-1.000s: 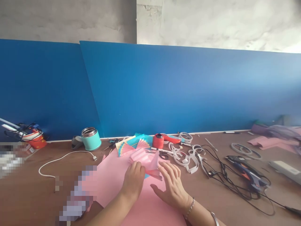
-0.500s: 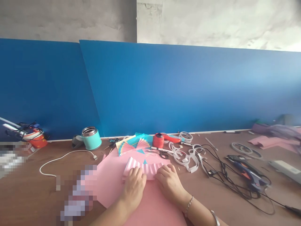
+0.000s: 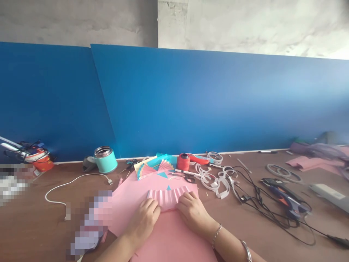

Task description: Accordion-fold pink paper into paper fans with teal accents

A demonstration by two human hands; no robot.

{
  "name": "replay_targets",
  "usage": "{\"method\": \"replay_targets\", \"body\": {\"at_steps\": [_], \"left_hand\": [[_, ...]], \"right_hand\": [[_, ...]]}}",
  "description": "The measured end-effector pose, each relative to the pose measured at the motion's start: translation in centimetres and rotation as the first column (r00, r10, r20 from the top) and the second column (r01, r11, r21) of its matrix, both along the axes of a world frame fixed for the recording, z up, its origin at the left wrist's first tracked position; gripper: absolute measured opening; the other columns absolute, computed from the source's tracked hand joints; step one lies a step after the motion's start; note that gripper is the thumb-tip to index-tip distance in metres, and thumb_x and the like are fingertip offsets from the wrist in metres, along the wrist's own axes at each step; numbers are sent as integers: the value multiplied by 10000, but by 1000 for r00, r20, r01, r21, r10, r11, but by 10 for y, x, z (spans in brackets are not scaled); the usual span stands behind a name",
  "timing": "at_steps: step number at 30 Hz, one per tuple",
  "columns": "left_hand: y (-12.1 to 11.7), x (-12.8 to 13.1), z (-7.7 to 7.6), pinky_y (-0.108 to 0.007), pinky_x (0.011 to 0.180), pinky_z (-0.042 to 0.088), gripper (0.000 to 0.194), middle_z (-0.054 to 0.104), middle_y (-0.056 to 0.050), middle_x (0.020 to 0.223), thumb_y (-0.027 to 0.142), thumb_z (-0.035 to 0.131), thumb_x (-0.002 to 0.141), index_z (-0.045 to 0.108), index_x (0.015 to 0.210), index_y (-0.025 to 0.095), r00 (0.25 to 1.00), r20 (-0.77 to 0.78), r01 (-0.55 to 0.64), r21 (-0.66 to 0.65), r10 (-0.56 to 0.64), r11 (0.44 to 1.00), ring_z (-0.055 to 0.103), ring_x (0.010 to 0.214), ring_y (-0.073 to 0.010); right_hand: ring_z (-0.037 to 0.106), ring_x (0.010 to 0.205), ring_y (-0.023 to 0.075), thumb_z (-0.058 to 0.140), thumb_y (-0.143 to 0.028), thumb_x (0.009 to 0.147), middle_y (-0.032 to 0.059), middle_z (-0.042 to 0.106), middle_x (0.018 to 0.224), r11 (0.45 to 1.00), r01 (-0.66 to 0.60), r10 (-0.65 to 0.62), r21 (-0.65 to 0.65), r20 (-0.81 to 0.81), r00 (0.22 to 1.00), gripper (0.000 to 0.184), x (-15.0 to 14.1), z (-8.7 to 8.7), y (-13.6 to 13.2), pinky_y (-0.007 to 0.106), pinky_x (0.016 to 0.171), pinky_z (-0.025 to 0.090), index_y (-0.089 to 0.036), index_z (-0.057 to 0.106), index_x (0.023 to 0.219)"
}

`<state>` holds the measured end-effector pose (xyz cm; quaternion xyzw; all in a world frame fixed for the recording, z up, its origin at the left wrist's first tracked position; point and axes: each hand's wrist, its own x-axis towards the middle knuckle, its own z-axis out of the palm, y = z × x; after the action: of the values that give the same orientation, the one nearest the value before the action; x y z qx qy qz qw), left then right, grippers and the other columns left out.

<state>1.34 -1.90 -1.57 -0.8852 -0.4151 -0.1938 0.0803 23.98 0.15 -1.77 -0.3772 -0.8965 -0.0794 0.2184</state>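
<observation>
A strip of pink paper folded in accordion pleats (image 3: 167, 198) lies on larger pink sheets (image 3: 125, 203). At its left end, my left hand (image 3: 145, 214) has its fingers curled on the near edge. My right hand (image 3: 192, 209) grips the right end, fingers bent over the pleats. Both thumbs are largely hidden. Just beyond the strip lie a small blue paper triangle (image 3: 168, 187) and a pink pleated fan piece (image 3: 165, 167) with yellow and blue edges.
Behind the paper stand a red hair dryer-like tool (image 3: 184, 162) and a turquoise cup (image 3: 106, 162). White ribbon coils (image 3: 209, 180), black cables (image 3: 261, 203) and a glue gun (image 3: 289, 202) lie right. A white USB cable (image 3: 79, 178) curls left. A blue panel (image 3: 212, 102) rises behind.
My left hand has slid left and slightly toward me, uncovering more pleats. My right hand has shifted slightly left. The pleated strip shows more spread out between them.
</observation>
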Motion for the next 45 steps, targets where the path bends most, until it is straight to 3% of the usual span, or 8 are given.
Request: {"method": "replay_targets", "body": {"at_steps": [9, 13, 21, 27, 31, 39, 45], "left_hand": [[6, -17, 7, -313, 679, 432, 212, 614, -18, 745, 58, 476, 814, 603, 718, 198, 970, 215, -66, -211, 112, 975, 554, 745, -186], [6, -18, 14, -322, 695, 437, 208, 620, -24, 757, 79, 464, 803, 601, 704, 201, 965, 219, -81, -278, 145, 957, 566, 760, -192], [10, -27, 15, -324, 716, 429, 238, 635, -24, 784, 90, 430, 836, 617, 745, 206, 982, 141, -83, -271, 125, 959, 561, 753, -188], [10, -33, 10, -323, 708, 437, 437, 602, -51, 790, 28, 333, 853, 677, 1024, 237, 996, 73, -43, -189, 57, 981, 540, 788, -201], [8, -30, 11, -311, 688, 429, 508, 560, -43, 767, -9, 316, 830, 687, 1017, 283, 998, 53, -26, -181, 36, 983, 517, 772, -195], [11, -32, 12, -344, 722, 421, 333, 585, -43, 795, 25, 365, 847, 647, 804, 196, 995, 55, -68, -264, 85, 962, 508, 779, -199], [3, -13, 17, -383, 826, 416, 308, 612, -42, 958, 48, 463, 839, 627, 1028, 228, 992, 96, -50, -285, 80, 957, 518, 912, -222]], "right_hand": [[522, 799, 159, 562, -117, 827, -7, 608, 803, 934, 97, -140, -343, -104, 985, 132, 12, 14, 4, 303, 753, 352, -208, 607, 743], [514, 825, 182, 562, -119, 803, 15, 591, 837, 923, 120, -161, -366, -84, 983, 113, 21, 15, 8, 319, 765, 380, -199, 568, 723], [498, 737, 170, 539, -68, 751, 17, 553, 735, 932, 84, -126, -352, -98, 987, 171, 29, 20, 13, 281, 678, 403, -192, 504, 639], [504, 828, 195, 464, 9, 585, 32, 593, 863, 944, 85, -99, -318, -27, 995, 308, 33, 25, 7, 309, 735, 405, -196, 564, 792], [519, 817, 193, 460, 4, 614, 34, 608, 841, 941, 109, -124, -320, -27, 992, 282, 33, 23, 8, 306, 734, 404, -195, 574, 780], [535, 802, 184, 470, 0, 644, 36, 605, 841, 908, 144, -149, -392, 17, 989, 256, 38, 31, 10, 282, 713, 398, -181, 592, 778], [526, 752, 167, 471, -34, 729, 29, 585, 780, 907, 126, -135, -403, 6, 991, 184, 38, 29, 13, 267, 705, 403, -181, 572, 687]]}}
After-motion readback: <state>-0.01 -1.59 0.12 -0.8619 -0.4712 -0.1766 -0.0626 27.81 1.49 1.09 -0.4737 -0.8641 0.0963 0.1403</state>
